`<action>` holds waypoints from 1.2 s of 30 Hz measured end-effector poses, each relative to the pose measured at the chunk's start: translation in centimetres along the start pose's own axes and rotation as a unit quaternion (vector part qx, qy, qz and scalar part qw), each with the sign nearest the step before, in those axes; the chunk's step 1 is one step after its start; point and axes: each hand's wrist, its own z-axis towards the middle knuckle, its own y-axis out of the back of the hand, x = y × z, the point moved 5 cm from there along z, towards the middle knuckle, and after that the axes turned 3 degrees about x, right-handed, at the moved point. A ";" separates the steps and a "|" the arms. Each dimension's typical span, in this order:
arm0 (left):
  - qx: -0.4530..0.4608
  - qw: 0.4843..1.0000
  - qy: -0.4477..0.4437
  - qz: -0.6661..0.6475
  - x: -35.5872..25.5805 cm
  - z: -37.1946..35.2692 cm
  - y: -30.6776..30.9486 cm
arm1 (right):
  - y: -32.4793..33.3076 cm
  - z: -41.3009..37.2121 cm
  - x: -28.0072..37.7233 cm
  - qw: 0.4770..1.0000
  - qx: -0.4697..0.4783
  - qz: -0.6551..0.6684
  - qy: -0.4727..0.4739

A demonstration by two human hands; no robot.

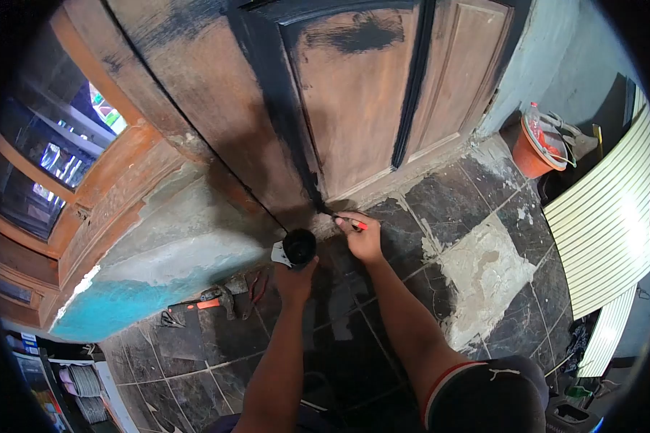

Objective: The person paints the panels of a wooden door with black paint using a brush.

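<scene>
My left hand [296,273] is closed round a small round container [300,247] of black paint, held upright near the foot of the door. A white piece [281,254] shows at the container's left side. My right hand [362,237] grips a paintbrush [360,225] with a red-orange handle. Its dark tip is at the lower end of the black strip on the wooden door [354,115]. Black paint covers several strips of the door frame and mouldings, while the panels are mostly bare brown wood with dark smears.
A hammer [226,302] and red-handled pliers [254,290] lie on dark floor tiles at the left. Rough cement patches [487,278] mark the floor at right. An orange bucket [533,153] stands by the wall, near ribbed cream panels [603,224]. Wooden-framed windows [58,169] are at left.
</scene>
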 end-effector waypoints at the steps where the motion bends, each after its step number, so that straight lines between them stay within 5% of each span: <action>1: -0.003 1.000 0.001 0.004 0.0 0.0 0.0 | -0.1 0.1 -0.4 0.999 0.016 -0.039 -0.003; 19: 0.008 1.000 -0.014 -0.013 -0.8 -0.2 -0.3 | -0.8 0.6 -1.0 0.989 -0.008 -0.143 0.027; 25: -0.015 0.998 -0.016 0.051 -0.6 -0.4 -0.3 | -0.8 -1.4 -2.4 0.980 -0.199 0.001 -0.027; 29: 0.004 0.999 0.011 0.030 0.4 -0.3 -0.5 | -2.4 -1.4 -2.0 0.985 -0.139 -0.097 -0.018; 32: 0.004 1.000 0.014 0.020 -0.1 -0.3 -0.6 | 1.2 1.3 -3.0 0.970 -0.232 -0.051 0.055; 36: -0.005 1.000 -0.010 0.007 -1.8 -0.7 0.3 | 8.7 4.4 -3.1 0.926 -0.334 -0.164 0.057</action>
